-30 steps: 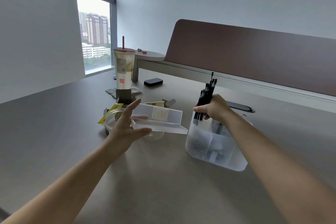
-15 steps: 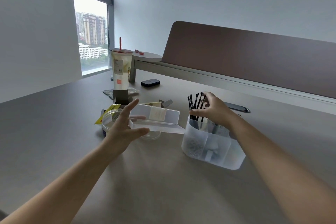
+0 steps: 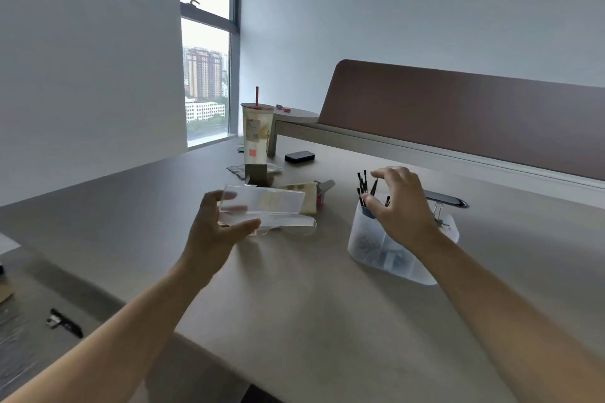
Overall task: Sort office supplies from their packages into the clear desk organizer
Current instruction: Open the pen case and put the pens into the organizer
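At centre frame the left hand [image 3: 212,232] holds a clear plastic case [image 3: 262,206], thumb under its near edge and fingers curled behind it; the case's contents are too blurred to read. Right of centre the right hand [image 3: 397,206] hovers over the clear desk organizer [image 3: 376,249] on the desk [image 3: 311,304], fingers spread and relaxed, gripping nothing. Black pens [image 3: 363,188] stand in the organizer's rear compartment, partly hidden by the hand. A binder clip [image 3: 438,211] hangs at its far rim. A drink cup [image 3: 257,134] stands behind.
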Available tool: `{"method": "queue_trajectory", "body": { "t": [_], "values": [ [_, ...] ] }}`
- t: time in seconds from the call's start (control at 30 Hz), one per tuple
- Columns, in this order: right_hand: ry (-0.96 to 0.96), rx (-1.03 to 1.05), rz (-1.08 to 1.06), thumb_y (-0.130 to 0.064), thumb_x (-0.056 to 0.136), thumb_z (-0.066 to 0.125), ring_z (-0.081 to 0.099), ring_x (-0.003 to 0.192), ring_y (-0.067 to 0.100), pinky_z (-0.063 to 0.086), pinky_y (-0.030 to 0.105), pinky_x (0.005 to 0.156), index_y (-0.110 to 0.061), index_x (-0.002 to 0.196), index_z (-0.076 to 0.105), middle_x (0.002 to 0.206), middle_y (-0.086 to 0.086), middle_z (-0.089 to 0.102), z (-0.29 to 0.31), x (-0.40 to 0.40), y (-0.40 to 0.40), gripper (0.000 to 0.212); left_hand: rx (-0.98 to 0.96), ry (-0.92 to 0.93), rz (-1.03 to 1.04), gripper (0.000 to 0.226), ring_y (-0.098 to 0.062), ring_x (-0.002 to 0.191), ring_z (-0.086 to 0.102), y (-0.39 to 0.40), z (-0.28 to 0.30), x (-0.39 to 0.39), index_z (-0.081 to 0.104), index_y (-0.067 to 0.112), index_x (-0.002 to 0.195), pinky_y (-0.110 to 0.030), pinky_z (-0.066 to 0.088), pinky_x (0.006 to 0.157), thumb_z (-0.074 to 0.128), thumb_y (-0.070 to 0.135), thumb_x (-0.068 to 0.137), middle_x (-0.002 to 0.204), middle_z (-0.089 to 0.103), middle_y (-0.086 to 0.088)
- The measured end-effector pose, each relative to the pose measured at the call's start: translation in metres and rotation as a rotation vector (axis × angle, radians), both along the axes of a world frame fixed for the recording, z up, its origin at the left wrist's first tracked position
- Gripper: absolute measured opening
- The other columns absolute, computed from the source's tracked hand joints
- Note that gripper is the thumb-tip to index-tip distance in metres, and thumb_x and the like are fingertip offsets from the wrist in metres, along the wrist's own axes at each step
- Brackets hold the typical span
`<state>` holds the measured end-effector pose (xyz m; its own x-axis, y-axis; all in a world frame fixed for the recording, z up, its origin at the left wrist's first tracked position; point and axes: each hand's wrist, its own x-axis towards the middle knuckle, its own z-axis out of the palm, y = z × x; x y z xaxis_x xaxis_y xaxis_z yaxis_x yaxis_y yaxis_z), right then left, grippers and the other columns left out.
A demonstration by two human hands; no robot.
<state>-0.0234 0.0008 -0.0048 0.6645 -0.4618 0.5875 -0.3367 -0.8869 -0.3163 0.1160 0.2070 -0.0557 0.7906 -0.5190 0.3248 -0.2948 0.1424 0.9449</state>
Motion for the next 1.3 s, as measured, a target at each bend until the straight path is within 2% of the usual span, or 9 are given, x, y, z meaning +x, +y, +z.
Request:
{"method": "queue_trajectory", "body": {
  "t": [0.17, 0.3, 0.43, 0.6, 0.9, 1.0, 1.13, 1.23, 1.3],
  "values": [
    [0.068, -0.036, 0.181, -0.019, 0.084, 0.057, 0.049, 0.112, 0.021, 0.03, 0.019, 0.088, -0.009, 0.115, 0.055, 0.117, 0.008, 0.056, -0.024, 0.011, 0.038, 0.032, -0.097, 0.092, 0.142, 0.038, -0.043, 0.105, 0.056, 0.032, -0.006, 0.002, 0.044, 0.026, 0.081, -0.051, 0.048, 0.091, 0.069, 0.026, 0.052, 0.1, 0.053, -0.012],
    [0.191, 0.131, 0.227, -0.022, 0.083, 0.06, 0.049, 0.116, 0.022, 0.035, 0.021, 0.09, -0.008, 0.12, 0.051, 0.126, 0.009, 0.052, -0.055, 0.041, 0.05, 0.04, -0.168, 0.149, 0.185, 0.04, -0.046, 0.101, 0.056, 0.047, -0.016, 0.014, 0.044, 0.022, 0.079, -0.041, 0.054, 0.083, 0.077, 0.017, 0.058, 0.099, 0.052, -0.015],
    [0.23, 0.276, 0.248, -0.027, 0.08, 0.064, 0.038, 0.126, 0.023, 0.029, 0.027, 0.104, -0.01, 0.13, 0.039, 0.136, 0.011, 0.04, -0.066, 0.08, 0.057, 0.059, -0.257, 0.204, 0.181, 0.022, -0.03, 0.085, 0.061, 0.058, -0.018, 0.031, 0.044, 0.018, 0.083, -0.024, 0.057, 0.069, 0.056, 0.0, 0.08, 0.117, 0.047, -0.026],
    [0.187, 0.293, 0.314, -0.028, 0.076, 0.068, 0.031, 0.131, 0.024, 0.027, 0.032, 0.106, -0.018, 0.138, 0.026, 0.144, 0.009, 0.03, -0.067, 0.125, 0.07, 0.076, -0.287, 0.197, 0.261, 0.017, -0.012, 0.063, 0.069, 0.079, -0.021, 0.053, 0.046, 0.02, 0.088, -0.019, 0.057, 0.062, 0.053, 0.006, 0.082, 0.097, 0.056, -0.008],
    [0.04, 0.408, 0.327, -0.027, 0.068, 0.075, 0.044, 0.123, 0.028, 0.036, 0.033, 0.097, -0.014, 0.13, 0.033, 0.134, 0.014, 0.045, -0.086, 0.166, 0.084, 0.076, -0.176, 0.29, 0.406, 0.034, -0.027, 0.097, 0.057, 0.108, -0.034, 0.08, 0.037, 0.012, 0.112, -0.034, 0.052, 0.083, 0.055, 0.015, 0.083, 0.125, 0.046, -0.019],
    [-0.019, 0.458, 0.302, -0.027, 0.067, 0.077, 0.049, 0.116, 0.031, 0.041, 0.039, 0.097, -0.013, 0.129, 0.033, 0.131, 0.016, 0.047, -0.083, 0.166, 0.091, 0.077, -0.256, 0.338, 0.364, 0.036, -0.02, 0.086, 0.061, 0.119, -0.034, 0.081, 0.037, 0.011, 0.113, -0.026, 0.056, 0.073, 0.056, 0.011, 0.082, 0.121, 0.047, -0.018],
    [-0.093, 0.499, 0.391, -0.023, 0.065, 0.078, 0.048, 0.115, 0.029, 0.041, 0.046, 0.098, -0.014, 0.129, 0.033, 0.13, 0.012, 0.047, -0.069, 0.154, 0.118, 0.078, -0.313, 0.314, 0.41, 0.029, -0.023, 0.092, 0.06, 0.142, -0.031, 0.072, 0.042, 0.012, 0.102, -0.022, 0.055, 0.071, 0.06, 0.007, 0.079, 0.112, 0.05, -0.011],
    [-0.103, 0.495, 0.471, -0.018, 0.065, 0.077, 0.048, 0.104, 0.025, 0.043, 0.044, 0.094, -0.011, 0.13, 0.033, 0.124, 0.015, 0.047, -0.058, 0.141, 0.152, 0.079, -0.222, 0.178, 0.53, 0.026, -0.019, 0.089, 0.056, 0.168, -0.026, 0.053, 0.043, 0.019, 0.086, -0.025, 0.056, 0.075, 0.063, 0.006, 0.077, 0.093, 0.049, 0.001],
    [-0.092, 0.49, 0.521, -0.019, 0.065, 0.077, 0.047, 0.099, 0.02, 0.044, 0.042, 0.092, -0.011, 0.131, 0.031, 0.121, 0.015, 0.048, -0.053, 0.132, 0.179, 0.081, -0.098, 0.075, 0.627, 0.03, -0.019, 0.092, 0.052, 0.192, -0.027, 0.038, 0.042, 0.014, 0.092, -0.031, 0.051, 0.082, 0.066, 0.008, 0.076, 0.095, 0.049, 0.0]
  ]
}}
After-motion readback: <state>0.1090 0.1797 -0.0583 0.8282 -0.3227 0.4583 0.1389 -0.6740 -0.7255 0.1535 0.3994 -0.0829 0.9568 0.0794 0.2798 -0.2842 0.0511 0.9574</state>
